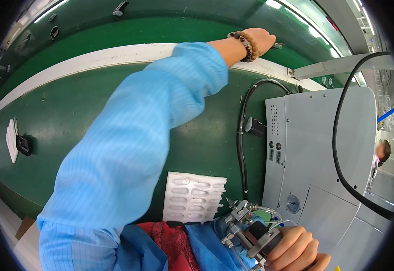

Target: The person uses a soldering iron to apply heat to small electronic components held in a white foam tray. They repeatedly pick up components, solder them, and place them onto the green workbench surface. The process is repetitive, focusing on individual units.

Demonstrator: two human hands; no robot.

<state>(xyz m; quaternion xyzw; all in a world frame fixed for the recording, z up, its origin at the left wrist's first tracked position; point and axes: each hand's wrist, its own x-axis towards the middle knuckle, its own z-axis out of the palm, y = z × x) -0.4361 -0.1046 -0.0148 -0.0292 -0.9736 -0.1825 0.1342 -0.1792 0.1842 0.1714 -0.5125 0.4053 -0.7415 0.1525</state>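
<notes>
My left arm stretches across the bench to the far right. Over the green conveyor belt, my left hand is closed, its fingers mostly hidden behind the back of the hand. A small metallic-looking piece shows by its fingertips; its kind is unclear. Low at the right, my right hand is wrapped round a metal hand tool with a pointed tip, a black body and clear tubes. Near that tip lies a white tray with rows of oval pockets.
A grey machine with a round gauge fills the right side. A black hose curves beside it, and a small black-and-grey device lies close by. Another white tray holds a black object at left. Several small devices sit on the belt.
</notes>
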